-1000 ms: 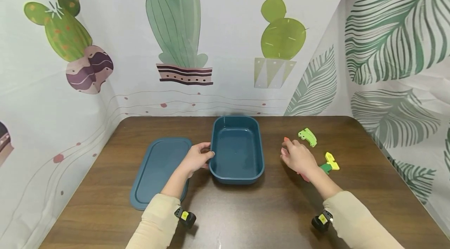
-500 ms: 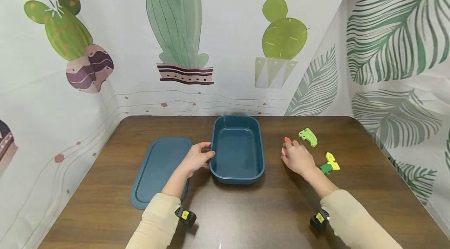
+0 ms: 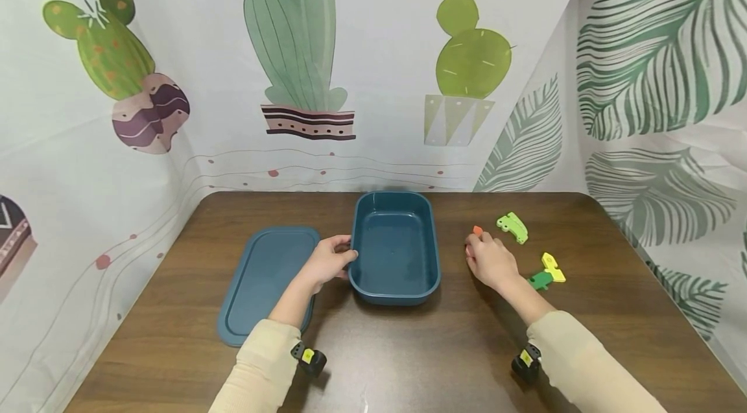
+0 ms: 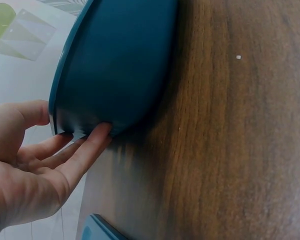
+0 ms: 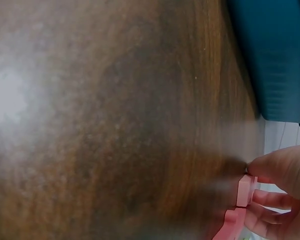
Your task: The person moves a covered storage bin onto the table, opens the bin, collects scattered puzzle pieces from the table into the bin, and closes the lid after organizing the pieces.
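Head view: left hand grasping box rim, right hand pinching pink block

Left hand (image 3: 328, 260) grips the near-vertical left wall of the blue box (image 3: 393, 251), thumb over the rim, fingers against the outer face. Right hand (image 3: 493, 262) is bent over the bench (image 3: 397, 354) to the right of the box; the right wrist view shows a pink block (image 5: 245, 191) pinched between thumb and fingers. A deeper pink piece (image 5: 232, 223) adjoins this block; whether the two are joined cannot be told. An orange piece (image 3: 477, 230) shows just beyond the right fingertips, mostly hidden.

Farther out, a light green piece (image 3: 513, 227) lies beyond the right hand. A dark green piece (image 3: 541, 279) and a yellow piece (image 3: 550, 266) lie side by side near the right wrist. To the left of the box, a flat blue lid (image 3: 268, 283) lies on the bench, partly covered by the left forearm. Behind the bench hangs a white cloth (image 3: 385, 43) printed with cacti and leaves.
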`<state>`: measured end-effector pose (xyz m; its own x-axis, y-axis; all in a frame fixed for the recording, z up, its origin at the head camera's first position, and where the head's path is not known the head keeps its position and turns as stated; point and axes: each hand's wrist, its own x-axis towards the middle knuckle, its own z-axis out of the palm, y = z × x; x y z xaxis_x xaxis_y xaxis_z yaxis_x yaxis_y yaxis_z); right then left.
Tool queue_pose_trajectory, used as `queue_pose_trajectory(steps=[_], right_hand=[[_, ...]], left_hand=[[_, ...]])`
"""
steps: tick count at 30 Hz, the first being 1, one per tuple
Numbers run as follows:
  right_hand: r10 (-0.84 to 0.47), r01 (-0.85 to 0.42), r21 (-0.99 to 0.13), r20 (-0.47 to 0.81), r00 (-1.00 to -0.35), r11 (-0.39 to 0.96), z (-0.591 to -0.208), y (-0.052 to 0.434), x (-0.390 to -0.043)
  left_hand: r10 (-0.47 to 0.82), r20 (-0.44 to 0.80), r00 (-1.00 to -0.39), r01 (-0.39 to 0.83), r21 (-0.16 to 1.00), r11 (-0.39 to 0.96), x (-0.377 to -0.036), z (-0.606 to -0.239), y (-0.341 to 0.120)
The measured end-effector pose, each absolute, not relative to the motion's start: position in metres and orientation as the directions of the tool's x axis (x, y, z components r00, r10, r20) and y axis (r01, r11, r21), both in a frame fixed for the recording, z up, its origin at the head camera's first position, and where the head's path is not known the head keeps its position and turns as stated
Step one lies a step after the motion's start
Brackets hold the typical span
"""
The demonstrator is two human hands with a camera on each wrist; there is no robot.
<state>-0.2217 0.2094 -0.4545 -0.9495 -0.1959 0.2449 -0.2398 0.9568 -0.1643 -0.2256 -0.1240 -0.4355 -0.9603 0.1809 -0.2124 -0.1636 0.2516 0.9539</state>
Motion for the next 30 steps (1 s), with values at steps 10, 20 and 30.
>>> queue_pose_trajectory(steps=[10,20,30], right_hand=[[-0.208,-0.260,-0.168,0.274,-0.939,0.951,-0.4562,0.2071,-0.2253],[-0.156,-0.201,-0.188,0.229,-0.961,0.962,-0.4547,0.2043,-0.2252],[-0.130,-0.172,-0.161,0.240,-0.962,0.972,-0.4546,0.2011,-0.2251]], left_hand=[[0.176,-0.217,-0.960,-0.166,0.949,0.267,-0.2254,-0.4339,-0.1233],[0.188,-0.213,-0.959,-0.161,0.952,0.259,-0.2260,-0.4347,-0.1241],[0.188,-0.221,-0.957,-0.168,0.951,0.261,-0.2254,-0.4330,-0.1240]])
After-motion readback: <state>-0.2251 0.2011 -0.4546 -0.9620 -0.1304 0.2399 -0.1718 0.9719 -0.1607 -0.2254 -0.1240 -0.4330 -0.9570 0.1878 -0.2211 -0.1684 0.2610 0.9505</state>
